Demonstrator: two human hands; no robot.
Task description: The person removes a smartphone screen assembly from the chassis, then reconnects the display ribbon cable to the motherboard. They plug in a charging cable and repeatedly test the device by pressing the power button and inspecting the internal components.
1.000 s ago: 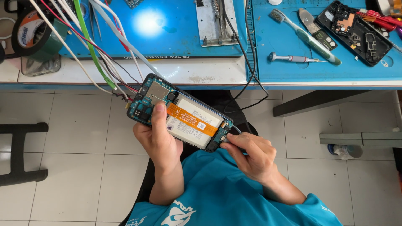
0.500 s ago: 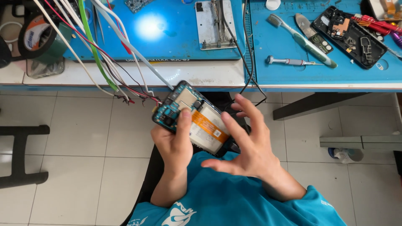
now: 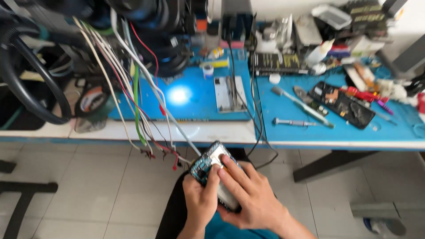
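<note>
Since the earlier frame: view lifted to take in more of the blue-topped desk [image 3: 212, 104], and right hand [image 3: 248, 194] now laid flat over the opened smartphone with its exposed teal circuit board and orange-labelled battery [image 3: 209, 163], covering most of it.

Held low in front of the lap, near side of the desk edge, just below the dangling bundle of coloured wires [image 3: 146, 132]. Left hand [image 3: 201, 199] closed around the lower left edge, thumb up on the board end; right hand only half curled, fingers stretched across the face, pressing rather than gripping.

Probably light and stiff, yet fragile with the back off: bare board and battery best left untouched, better taken by the frame edges. Smooth sides likely slippery.

Only the far corner visible: teal board, small metal shields, a sliver of orange.
</note>
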